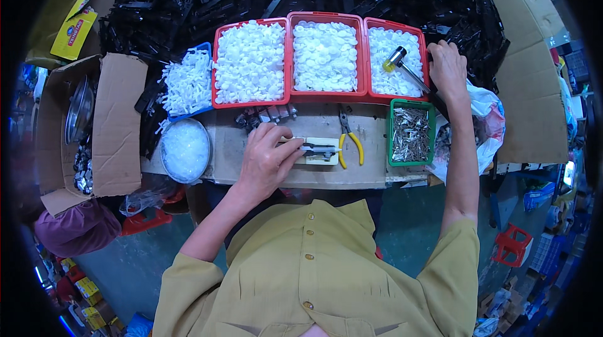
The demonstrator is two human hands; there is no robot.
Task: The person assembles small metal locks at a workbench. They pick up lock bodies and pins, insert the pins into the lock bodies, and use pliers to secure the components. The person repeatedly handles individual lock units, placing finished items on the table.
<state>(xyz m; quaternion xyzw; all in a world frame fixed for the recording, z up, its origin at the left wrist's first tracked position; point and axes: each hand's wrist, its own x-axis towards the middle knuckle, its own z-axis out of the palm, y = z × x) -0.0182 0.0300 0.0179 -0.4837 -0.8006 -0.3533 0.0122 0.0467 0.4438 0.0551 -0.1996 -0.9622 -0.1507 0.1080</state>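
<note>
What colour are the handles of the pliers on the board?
Yellow handles on the pliers, clearest in the head view.

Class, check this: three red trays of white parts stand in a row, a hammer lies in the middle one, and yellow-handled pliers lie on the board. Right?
Not quite. The head view shows the hammer in the right-hand red tray, not the middle red tray. The three trays in a row and the yellow-handled pliers on the board stand as stated.

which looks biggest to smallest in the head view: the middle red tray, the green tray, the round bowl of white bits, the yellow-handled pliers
1. Middle red tray
2. Round bowl and green tray: these look much alike in area, so I would not rank one over the other.
3. Yellow-handled pliers, clearly the smallest.
</note>
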